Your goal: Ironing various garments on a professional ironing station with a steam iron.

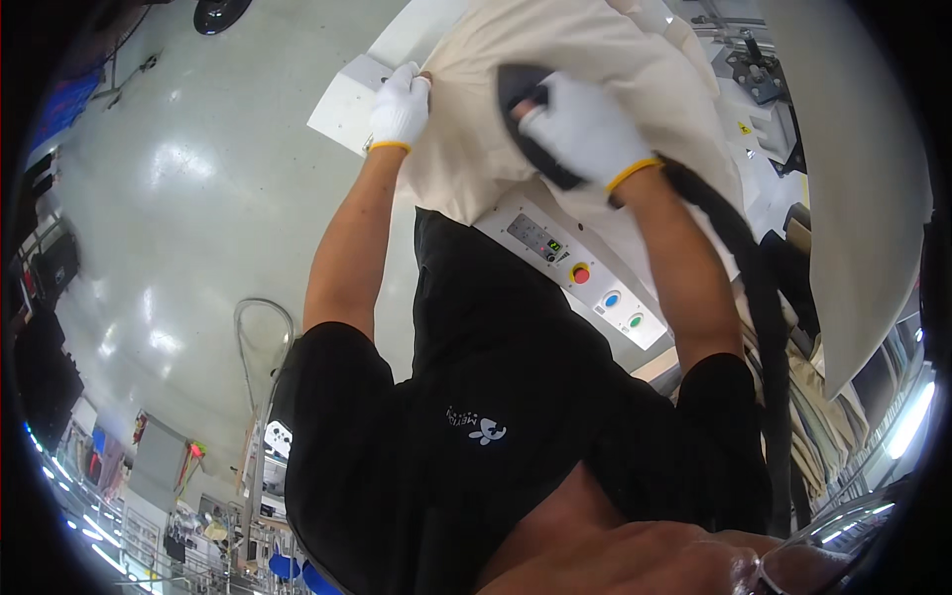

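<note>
Cream fabric (476,104), possibly a garment, lies spread over a pressing machine and drapes down its near side. My right hand (587,130), in a white knit glove with a yellow cuff, is closed around the handle of a dark steam iron (513,85). The iron rests on or just above the cloth; its tip points to the upper left, and motion blurs it slightly. At the fabric's left edge, my gloved left hand (401,104) pinches the cloth between thumb and fingers. A thick black hose (714,201) runs from beneath my right wrist down past my forearm.
Before me is a control panel (535,238) with a red emergency stop button (580,275), a blue button (611,299) and a green button (635,320). A large pale curved machine part (848,186) rises at right. Several hanging garments (825,416) are below it.
</note>
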A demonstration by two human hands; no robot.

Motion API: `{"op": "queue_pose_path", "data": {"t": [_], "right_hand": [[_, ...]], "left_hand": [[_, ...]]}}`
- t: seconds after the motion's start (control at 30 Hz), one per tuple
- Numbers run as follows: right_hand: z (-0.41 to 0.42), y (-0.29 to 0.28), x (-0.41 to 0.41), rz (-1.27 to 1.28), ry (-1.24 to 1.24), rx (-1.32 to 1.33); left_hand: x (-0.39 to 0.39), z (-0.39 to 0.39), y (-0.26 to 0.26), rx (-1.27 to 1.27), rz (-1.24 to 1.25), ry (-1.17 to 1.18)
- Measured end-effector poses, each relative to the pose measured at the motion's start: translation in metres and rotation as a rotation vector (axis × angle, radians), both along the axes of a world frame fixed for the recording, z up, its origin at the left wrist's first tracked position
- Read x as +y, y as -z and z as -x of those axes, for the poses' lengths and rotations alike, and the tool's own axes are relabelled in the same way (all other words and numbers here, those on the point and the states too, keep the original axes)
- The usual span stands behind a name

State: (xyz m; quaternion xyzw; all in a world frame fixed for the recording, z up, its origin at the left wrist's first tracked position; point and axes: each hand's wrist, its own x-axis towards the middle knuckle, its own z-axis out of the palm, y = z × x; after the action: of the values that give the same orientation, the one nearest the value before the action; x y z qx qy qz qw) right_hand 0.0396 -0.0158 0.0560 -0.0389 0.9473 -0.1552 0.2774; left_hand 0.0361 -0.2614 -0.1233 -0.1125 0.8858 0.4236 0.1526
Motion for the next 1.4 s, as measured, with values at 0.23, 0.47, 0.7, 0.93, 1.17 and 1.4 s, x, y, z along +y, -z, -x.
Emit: {"op": "queue_pose_path", "data": {"t": [0.23,0.47,0.7,0.93,1.17,1.4], "right_hand": [[0.052,-0.07,0.12,0.207,0.715,0.199],[0.02,-0.112,0.136,0.707,0.902,0.186],[0.03,-0.09,0.075,0.205,0.602,0.12],[0.014,-0.019,-0.054,0.114,-0.269,-0.083],[0.109,-0.028,0.006,0.049,-0.002,0.187],[0.013,-0.012,-0.057,-0.01,-0.223,-0.065]], "left_hand": [[0.051,0.001,-0.079,0.63,-0.048,0.736],[0.177,-0.067,-0.081,0.726,-0.136,1.07],[0.251,-0.129,-0.053,0.852,0.075,1.007],[0.338,-0.184,0.009,0.241,-0.235,0.905],[0.294,-0.163,-0.047,0.848,-0.017,0.849],[0.276,-0.163,-0.086,0.811,-0.294,0.761]]}}
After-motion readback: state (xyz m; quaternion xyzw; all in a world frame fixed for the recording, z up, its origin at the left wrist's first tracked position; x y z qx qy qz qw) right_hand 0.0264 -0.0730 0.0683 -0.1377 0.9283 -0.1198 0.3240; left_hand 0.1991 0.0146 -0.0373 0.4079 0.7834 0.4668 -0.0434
